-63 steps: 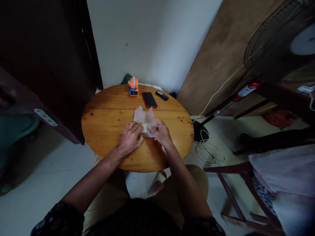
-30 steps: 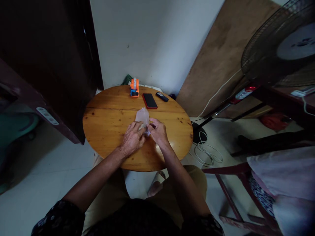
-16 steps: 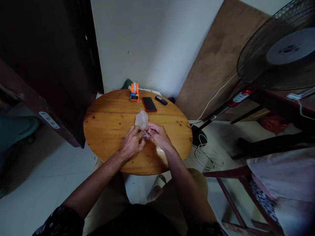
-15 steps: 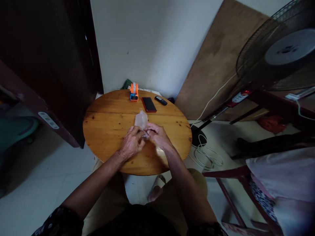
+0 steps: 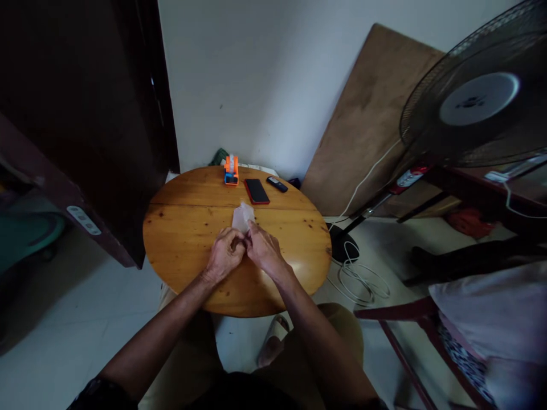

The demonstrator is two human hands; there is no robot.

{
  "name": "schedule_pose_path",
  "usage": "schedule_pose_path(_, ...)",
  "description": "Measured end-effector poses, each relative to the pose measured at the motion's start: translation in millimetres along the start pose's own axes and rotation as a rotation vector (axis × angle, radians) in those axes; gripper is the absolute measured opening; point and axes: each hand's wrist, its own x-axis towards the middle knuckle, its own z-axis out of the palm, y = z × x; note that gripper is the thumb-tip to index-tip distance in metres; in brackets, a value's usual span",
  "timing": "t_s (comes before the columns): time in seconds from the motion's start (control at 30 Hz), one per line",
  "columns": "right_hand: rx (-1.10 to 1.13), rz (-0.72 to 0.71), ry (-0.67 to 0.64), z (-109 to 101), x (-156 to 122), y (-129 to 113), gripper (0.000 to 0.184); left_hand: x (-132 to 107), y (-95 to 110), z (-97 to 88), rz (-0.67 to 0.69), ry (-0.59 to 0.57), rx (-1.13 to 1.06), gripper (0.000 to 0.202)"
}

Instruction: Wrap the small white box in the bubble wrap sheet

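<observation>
Over the middle of the round wooden table (image 5: 183, 228), both my hands meet at the near end of a small whitish translucent plastic bag (image 5: 243, 216). My left hand (image 5: 226, 250) is closed, its thumb and forefinger pinching the bag's near edge. From the other side my right hand (image 5: 264, 246) grips the same end, fingers closed and pressed against the left fingertips. The bag's far part sticks out beyond the fingers, crumpled at its tip. Its near end is hidden by my hands.
Toward the wall stand an orange and blue tape dispenser (image 5: 231, 171), a red-edged phone (image 5: 257, 191) and a dark handset (image 5: 277, 184). A standing fan (image 5: 474, 99) and a coiled white cable (image 5: 361, 279) are on the right, near a chair (image 5: 401, 309). A dark door (image 5: 85, 142) stands left.
My fingers have shifted on the bag's near end, the left curling more and the right hand turning over closer to it. The view has tilted slightly upward.
</observation>
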Motion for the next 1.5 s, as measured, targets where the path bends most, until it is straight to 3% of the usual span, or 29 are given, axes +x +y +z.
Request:
schedule_pose_path(0.13, -0.011, 0.007, 0.000, -0.8, -6.5, -5.1, 0.062, 15.7, 1.7, -2.2, -0.182, -0.053, 0.062, 0.014)
schedule_pose_path(0.3, 0.181, -0.027, -0.028, -0.5, -8.2, 11.5, 0.072, 36.7, 7.2, -4.5, -0.255, -0.215, 0.143, 0.012)
schedule_pose_path(0.47, 0.612, -0.146, -0.010, 9.3, -2.1, 39.0, 0.066, 35.1, 4.6, -1.8, -0.212, -0.226, 0.144, 0.011)
schedule_pose_path(0.57, 0.791, -0.131, 0.047, 15.4, 4.6, 54.7, 0.055, 29.9, -0.1, 0.0, -0.188, -0.218, 0.118, 0.011)
schedule_pose_path(0.7, 0.635, -0.158, 0.248, 15.1, 14.9, 63.4, 0.037, 22.8, -3.5, 5.5, -0.138, -0.152, 0.149, 0.011)
schedule_pose_path(0.87, 0.260, -0.316, 0.162, 12.1, 26.7, 51.9, 0.029, 16.2, 0.1, 8.7, 0.038, -0.050, 0.241, 0.022)
schedule_pose_path(0.97, 0.235, -0.328, 0.139, 15.1, 31.1, 49.6, 0.028, 15.2, 1.6, 8.6, 0.094, -0.093, 0.218, 0.023)
schedule_pose_path(1.03, 0.337, -0.337, 0.192, 18.4, 33.7, 54.8, 0.024, 14.8, 1.0, 9.3, 0.082, -0.126, 0.178, 0.023)
schedule_pose_path(1.1, 0.510, -0.263, 0.279, 21.4, 36.8, 64.2, 0.020, 14.2, -0.1, 10.7, 0.044, -0.127, 0.158, 0.021)
schedule_pose_path(1.17, 0.690, -0.081, 0.307, 22.6, 40.6, 74.5, 0.020, 13.4, -1.1, 12.2, 0.017, -0.117, 0.155, 0.019)
schedule_pose_path(1.23, 0.823, 0.097, 0.214, 21.4, 45.7, 81.6, 0.023, 12.9, -1.5, 13.2, 0.010, -0.109, 0.150, 0.017)
schedule_pose_path(1.33, 0.940, 0.156, 0.019, 17.6, 57.3, 80.9, 0.023, 12.7, -1.8, 13.8, 0.002, -0.096, 0.133, 0.018)
schedule_pose_path(1.5, 0.929, 0.247, -0.006, 16.6, 86.9, 60.5, 0.017, 13.8, -3.5, 13.2, 0.020, -0.112, 0.121, 0.023)
